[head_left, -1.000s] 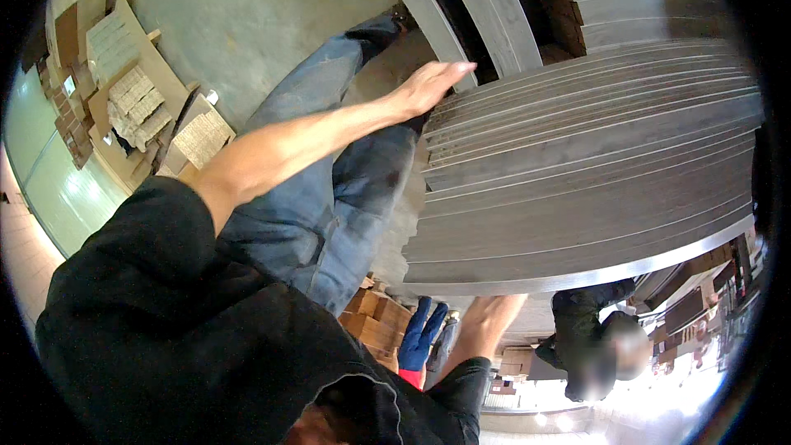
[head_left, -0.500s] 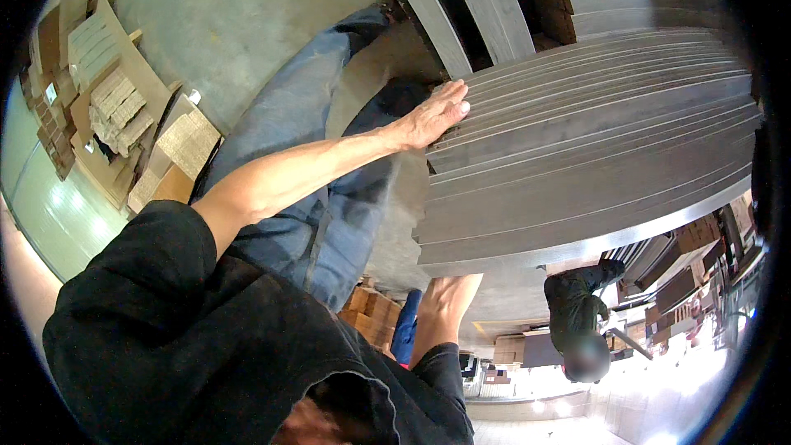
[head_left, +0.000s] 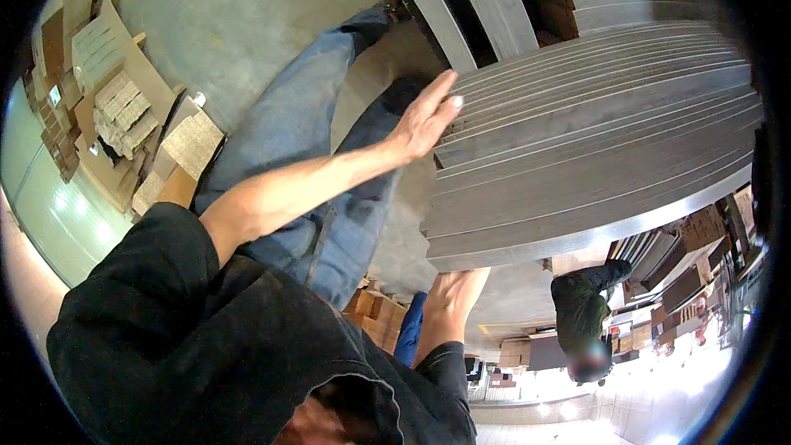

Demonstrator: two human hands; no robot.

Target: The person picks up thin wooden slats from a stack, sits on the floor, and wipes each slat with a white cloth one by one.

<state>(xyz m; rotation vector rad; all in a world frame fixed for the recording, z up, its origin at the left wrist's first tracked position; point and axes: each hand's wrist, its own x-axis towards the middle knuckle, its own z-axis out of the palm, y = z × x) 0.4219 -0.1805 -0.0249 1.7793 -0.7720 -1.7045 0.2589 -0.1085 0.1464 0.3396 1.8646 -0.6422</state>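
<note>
A thick stack of long grey boards fills the right side, their narrow ends toward me. My left hand is open at these ends, fingers stretched out and slightly apart. Its thumb side lies close to the board edges; whether it touches them I cannot tell. My right forearm reaches up to the lower edge of the stack. The right hand itself is hidden behind the boards, so its fingers and grip do not show.
More grey boards lie beyond the stack at the top. Flattened cardboard and bundled pieces are piled at the left. A person in dark clothes is at the lower right, near further stacks. Cardboard boxes sit below my legs.
My left hand has drawn slightly left along the board ends and its fingers have tipped upward and spread. The stack appears shifted slightly in view. The person at lower right has changed posture.
</note>
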